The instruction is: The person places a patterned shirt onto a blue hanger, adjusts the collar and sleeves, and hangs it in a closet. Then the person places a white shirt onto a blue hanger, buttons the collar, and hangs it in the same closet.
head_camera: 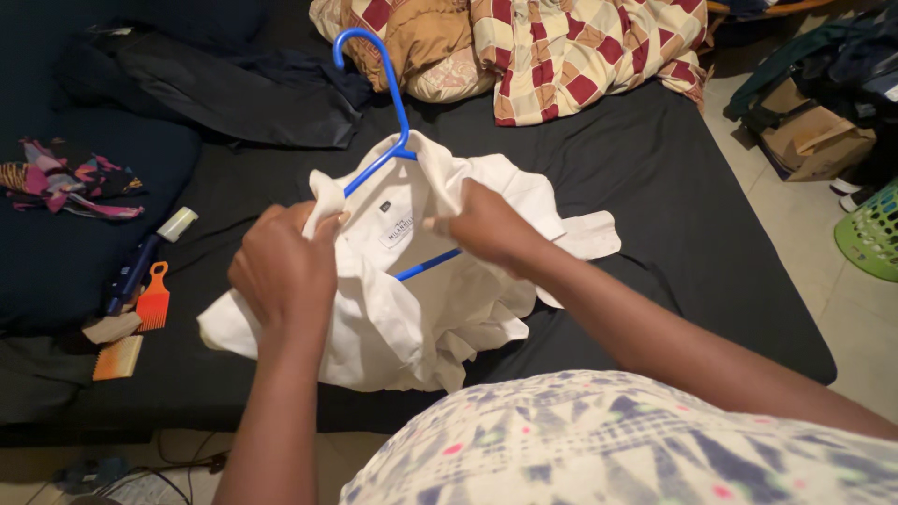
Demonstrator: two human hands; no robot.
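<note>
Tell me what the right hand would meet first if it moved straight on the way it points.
Probably the left hand: the right hand points leftward across the white shirt, though depth is unclear.

White cotton shirt (393, 318) on a bright blue plastic hanger (388, 112). Beneath the shirt, black bed sheet (655, 187). Beyond the shirt, quilt (580, 51) checked cream, maroon, tan. Left of the shirt, orange comb (154, 299); far right, lime green basket (872, 234).

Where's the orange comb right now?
Head view, left side: the orange comb lies on the black bed, beside a dark bottle, left of the left hand and white shirt.
</note>
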